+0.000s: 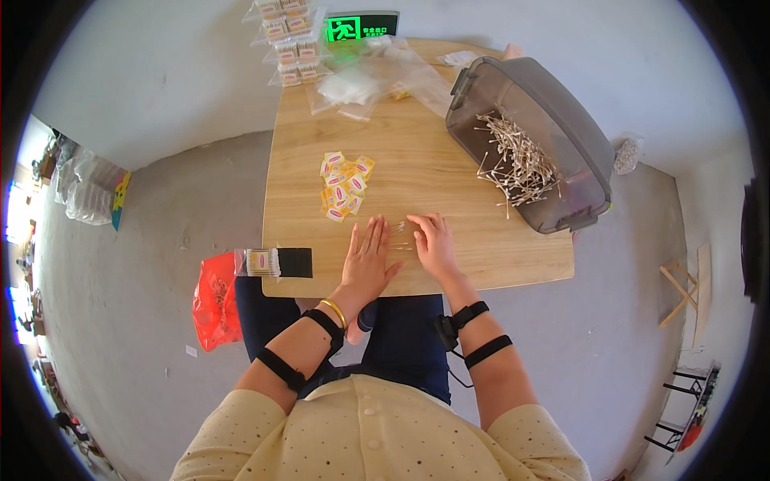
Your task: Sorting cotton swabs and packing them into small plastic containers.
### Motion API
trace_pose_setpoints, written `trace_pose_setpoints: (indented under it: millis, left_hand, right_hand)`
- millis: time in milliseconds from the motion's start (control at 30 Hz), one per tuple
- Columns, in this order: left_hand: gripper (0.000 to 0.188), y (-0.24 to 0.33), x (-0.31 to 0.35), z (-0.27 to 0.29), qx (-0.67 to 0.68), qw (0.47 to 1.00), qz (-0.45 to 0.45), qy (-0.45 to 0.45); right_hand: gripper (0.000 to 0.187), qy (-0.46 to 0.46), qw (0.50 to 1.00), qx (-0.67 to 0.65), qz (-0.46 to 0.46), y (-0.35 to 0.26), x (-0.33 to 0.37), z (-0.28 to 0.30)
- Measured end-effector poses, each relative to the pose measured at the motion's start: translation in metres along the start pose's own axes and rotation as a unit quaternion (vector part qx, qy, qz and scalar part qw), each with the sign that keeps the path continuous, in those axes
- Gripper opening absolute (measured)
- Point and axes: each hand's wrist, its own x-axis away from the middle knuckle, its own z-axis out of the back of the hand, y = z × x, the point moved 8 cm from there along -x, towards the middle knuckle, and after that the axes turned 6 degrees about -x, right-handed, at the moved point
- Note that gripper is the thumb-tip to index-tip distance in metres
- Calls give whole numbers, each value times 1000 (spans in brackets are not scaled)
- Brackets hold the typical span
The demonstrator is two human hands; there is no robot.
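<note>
Several loose cotton swabs (399,247) lie on the wooden table between my two hands, near its front edge. My left hand (367,258) rests flat beside them with its fingers stretched out, holding nothing. On their other side, my right hand (435,248) is open, its fingers slightly bent and the index finger and thumb apart near the swab tips. Just beyond my left hand lies a loose pile of small yellow-and-white printed cards (346,186). A filled clear bag of swabs (262,262) with a card sits on a black pad (296,263) at the left edge.
A grey plastic bin (561,120) lies tipped at the right, with many cotton swabs (517,160) spilling toward its mouth. Clear plastic bags (353,86) lie at the back, near stacked filled packs (293,52). A red bag (216,301) hangs by the table's left front.
</note>
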Motion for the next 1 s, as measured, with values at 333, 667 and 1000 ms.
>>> trace_pose_setpoints:
  millis: [333,667,1000]
  left_hand:
    - [88,-1,-3,-3,-88,995,10,-38]
    - [88,-2,6,-3,-53,998,-34,-18]
    - [93,-32,35,6,46,999,26,7]
  right_hand:
    - [33,23,998,-45,-33,4,9,11]
    - [28,-38,999,25,29,-14,-9,-13]
    - [39,-53,998,-17,26,-9,14,-3]
